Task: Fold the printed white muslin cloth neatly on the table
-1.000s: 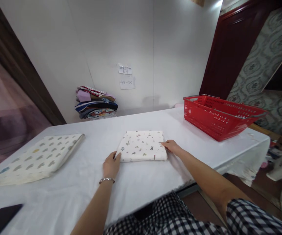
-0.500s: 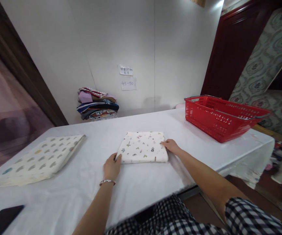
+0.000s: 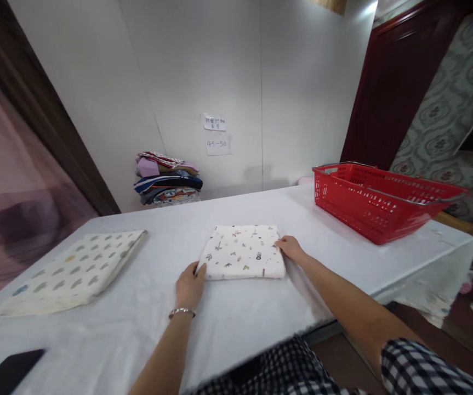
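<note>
A folded white cloth (image 3: 242, 252) with small leaf and bug prints lies flat on the white-covered table (image 3: 236, 323) in front of me. My left hand (image 3: 191, 282), with a silver bracelet at the wrist, grips its near left corner, thumb on top and fingers partly hidden beneath. At the right edge, my right hand (image 3: 291, 248) pinches the cloth between thumb and fingers. Farther left rests another folded cloth (image 3: 78, 269), cream with grey cloud shapes, apart from both hands.
A red plastic basket (image 3: 355, 208) with metal handles stands at the back right. Against the wall sits a stack of folded fabrics (image 3: 168, 181). A dark flat phone-like object (image 3: 10, 373) lies at the near left. Paper labels (image 3: 218, 144) hang on the wall.
The view has shifted slightly, so everything sits a little lower and farther right. Both hands keep the same hold on the printed cloth.
</note>
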The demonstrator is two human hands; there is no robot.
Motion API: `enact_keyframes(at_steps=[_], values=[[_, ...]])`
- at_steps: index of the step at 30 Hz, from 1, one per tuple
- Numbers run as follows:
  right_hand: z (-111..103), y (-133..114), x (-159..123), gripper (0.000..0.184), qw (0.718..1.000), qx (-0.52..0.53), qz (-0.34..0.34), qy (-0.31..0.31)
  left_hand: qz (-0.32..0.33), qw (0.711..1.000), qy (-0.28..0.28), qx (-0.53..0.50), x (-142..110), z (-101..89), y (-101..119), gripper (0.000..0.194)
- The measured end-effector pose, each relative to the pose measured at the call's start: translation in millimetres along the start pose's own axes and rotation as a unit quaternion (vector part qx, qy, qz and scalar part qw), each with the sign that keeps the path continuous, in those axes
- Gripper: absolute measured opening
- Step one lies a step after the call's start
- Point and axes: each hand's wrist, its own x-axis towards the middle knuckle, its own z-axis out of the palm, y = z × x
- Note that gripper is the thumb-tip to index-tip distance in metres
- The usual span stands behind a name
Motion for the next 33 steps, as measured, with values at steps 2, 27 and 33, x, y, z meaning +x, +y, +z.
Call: enact_keyframes(at_steps=[2, 27, 33], values=[[-3.3, -3.5, -2.1, 0.019, 1.000, -0.027, 0.003, -0.009, 0.003, 1.000, 0.003, 0.002, -0.8, 0.2, 0.4, 0.040], [19.9, -43.0, -61.3, 0.055, 0.939, -0.219, -0.259, -0.048, -0.081, 0.996, -0.039, 0.027, 18.0, -3.5, 17.0, 0.046], [21.1, -10.4, -44.4, 0.066, 0.999, 0.028, -0.031, -0.003, -0.092, 0.983, -0.134, 0.081, 52.8, 2.1, 30.3, 0.053]])
